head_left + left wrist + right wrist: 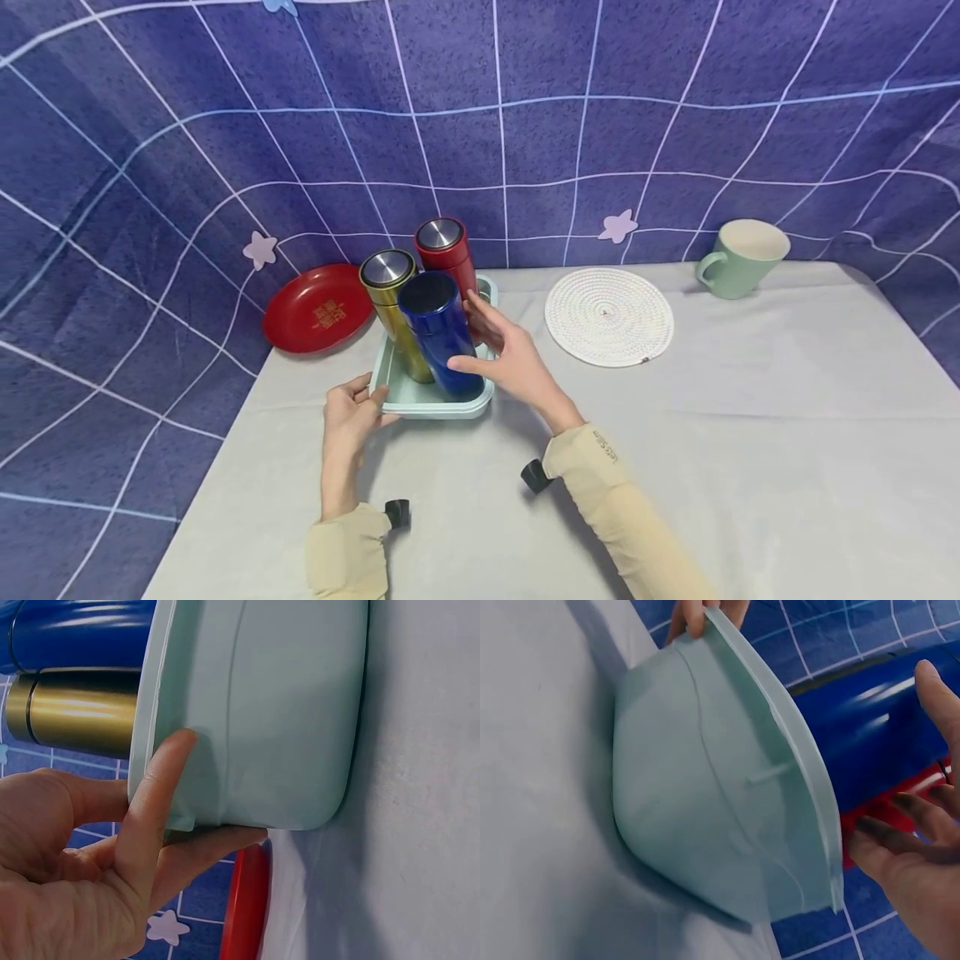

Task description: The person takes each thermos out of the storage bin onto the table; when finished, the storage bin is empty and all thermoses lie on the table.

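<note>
A pale green plastic basin (431, 410) stands on the table with three flasks upright in it: a gold one (405, 333), a red one (453, 260) and, nearest me, a blue one (442, 337) with a dark top. My left hand (348, 417) grips the basin's near left corner, fingers and thumb over its rim and wall (270, 712). Beside the blue flask is my right hand (513, 358), thumb and fingers spread apart. Its fingertips lie near the red flask in the right wrist view; contact with either flask is unclear.
Left of the basin, a red plate (318, 308) with gold lettering leans against the cloth backdrop. A round white woven mat (609, 317) lies to the right. Farther right, by the table's back edge, stands a green mug (742, 258).
</note>
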The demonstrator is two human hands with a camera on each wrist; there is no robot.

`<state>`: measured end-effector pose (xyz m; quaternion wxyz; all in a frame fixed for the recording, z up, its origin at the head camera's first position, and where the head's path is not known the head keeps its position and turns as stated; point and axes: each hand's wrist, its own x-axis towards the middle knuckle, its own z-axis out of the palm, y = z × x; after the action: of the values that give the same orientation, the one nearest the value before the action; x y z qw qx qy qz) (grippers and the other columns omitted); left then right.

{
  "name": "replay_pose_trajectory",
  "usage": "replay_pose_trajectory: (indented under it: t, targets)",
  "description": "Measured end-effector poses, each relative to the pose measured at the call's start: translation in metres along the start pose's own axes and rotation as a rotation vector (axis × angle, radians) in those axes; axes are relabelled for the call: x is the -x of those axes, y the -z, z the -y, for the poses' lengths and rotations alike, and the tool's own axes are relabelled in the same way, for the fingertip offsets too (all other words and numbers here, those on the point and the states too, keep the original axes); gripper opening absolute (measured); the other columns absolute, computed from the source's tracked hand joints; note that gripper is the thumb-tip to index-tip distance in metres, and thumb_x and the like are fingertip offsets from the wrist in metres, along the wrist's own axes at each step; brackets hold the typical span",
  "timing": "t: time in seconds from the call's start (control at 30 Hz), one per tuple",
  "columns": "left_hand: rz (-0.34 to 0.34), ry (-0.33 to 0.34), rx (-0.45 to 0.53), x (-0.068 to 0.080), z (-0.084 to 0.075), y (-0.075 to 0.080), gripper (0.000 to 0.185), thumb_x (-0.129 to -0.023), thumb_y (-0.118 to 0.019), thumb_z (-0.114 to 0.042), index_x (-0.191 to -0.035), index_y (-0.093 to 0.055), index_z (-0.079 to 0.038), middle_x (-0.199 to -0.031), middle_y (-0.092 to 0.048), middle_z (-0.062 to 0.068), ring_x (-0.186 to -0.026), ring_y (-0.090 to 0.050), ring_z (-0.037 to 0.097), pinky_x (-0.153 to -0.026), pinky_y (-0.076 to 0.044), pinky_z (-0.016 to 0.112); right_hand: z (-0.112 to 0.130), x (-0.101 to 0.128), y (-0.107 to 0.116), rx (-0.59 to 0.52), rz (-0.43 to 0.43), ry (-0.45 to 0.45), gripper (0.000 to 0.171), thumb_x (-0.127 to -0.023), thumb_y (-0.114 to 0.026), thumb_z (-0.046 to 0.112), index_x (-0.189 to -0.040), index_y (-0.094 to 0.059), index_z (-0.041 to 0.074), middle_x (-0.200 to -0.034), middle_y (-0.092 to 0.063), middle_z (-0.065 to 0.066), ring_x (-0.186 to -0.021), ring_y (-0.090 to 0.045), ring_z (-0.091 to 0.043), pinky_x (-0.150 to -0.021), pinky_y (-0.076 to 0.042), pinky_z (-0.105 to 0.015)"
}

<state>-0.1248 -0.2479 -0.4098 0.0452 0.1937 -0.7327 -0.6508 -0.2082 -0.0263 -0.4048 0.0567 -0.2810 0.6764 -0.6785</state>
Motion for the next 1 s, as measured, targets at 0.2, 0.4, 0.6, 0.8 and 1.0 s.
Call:
replay_pose_trajectory:
  t: [0.2,0.4,0.6,0.8,1.0]
  targets:
    - [-0.008,0.005,-0.012,-0.001,0.001,-0.001,0.046,-0.097,-0.048,0.003,-0.139,-0.037,0.019,-0.126,-0.052,0.041,-0.088,-0.069,0.022,-0.063,-0.06,0.019,-0.005,-0.007,-0.013,0.095,-0.016,-0.001,0.086,-0.077,-0.084,0.013,-0.15,-0.038,0.015,-0.143,-0.053,-0.005,-0.127,-0.053,-0.02,-0.109,-0.045,-0.033]
    - [-0.013,0.002,-0.023,-0.001,0.001,-0.002,0.046,-0.097,-0.05,0.002,-0.139,-0.038,0.018,-0.126,-0.053,0.039,-0.092,-0.068,0.027,-0.063,-0.061,0.02,-0.007,-0.009,-0.02,0.148,-0.06,0.006,0.083,-0.073,-0.088,0.018,-0.145,-0.046,0.016,-0.133,-0.06,-0.003,-0.116,-0.059,-0.019,-0.103,-0.051,-0.036]
    - [-0.026,0.014,-0.028,0.0,0.0,-0.001,0.046,-0.097,-0.05,0.001,-0.139,-0.038,0.018,-0.126,-0.053,0.039,-0.087,-0.069,0.022,-0.062,-0.06,0.019,-0.008,-0.007,-0.023,0.144,-0.103,0.043,0.078,-0.071,-0.089,0.017,-0.14,-0.052,0.014,-0.128,-0.064,-0.003,-0.11,-0.062,-0.018,-0.099,-0.054,-0.033]
    - [-0.018,0.02,-0.028,0.001,0.0,-0.002,0.047,-0.098,-0.05,0.001,-0.139,-0.037,0.018,-0.127,-0.052,0.04,-0.085,-0.069,0.02,-0.062,-0.06,0.019,-0.002,-0.002,-0.02,0.113,-0.163,0.023,0.072,-0.071,-0.088,0.017,-0.136,-0.056,0.014,-0.122,-0.067,-0.004,-0.104,-0.065,-0.016,-0.093,-0.057,-0.031]
    - [-0.01,0.024,-0.016,0.001,-0.002,-0.002,0.047,-0.098,-0.048,0.001,-0.14,-0.036,0.018,-0.128,-0.051,0.04,-0.085,-0.068,0.02,-0.062,-0.061,0.02,0.018,0.002,-0.014,0.05,-0.223,0.038,0.064,-0.069,-0.089,0.011,-0.127,-0.06,0.011,-0.111,-0.071,-0.009,-0.094,-0.068,-0.019,-0.085,-0.059,-0.031]
